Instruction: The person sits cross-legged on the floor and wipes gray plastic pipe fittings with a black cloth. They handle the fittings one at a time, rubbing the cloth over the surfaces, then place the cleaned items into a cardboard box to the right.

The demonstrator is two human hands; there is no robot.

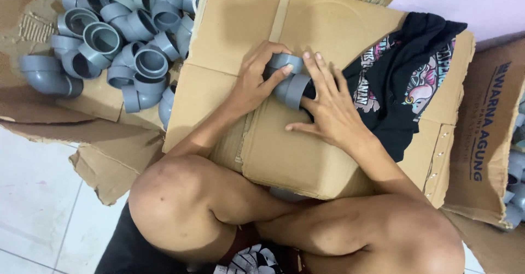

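My left hand and right hand meet on a grey pipe elbow fitting resting on the flattened cardboard box across my lap. The left grip is closed around the fitting's upper socket, thumb on its rim. The right grip lies half open, fingers spread flat against the lower socket, not wrapped round it. The bend itself is covered by my fingers, and the lower end is partly hidden by my right hand and a black printed cloth. The upper socket's long axis runs roughly left to right; the lower socket slants down toward me. A pile of grey elbows lies at upper left, cut off by the frame edge.
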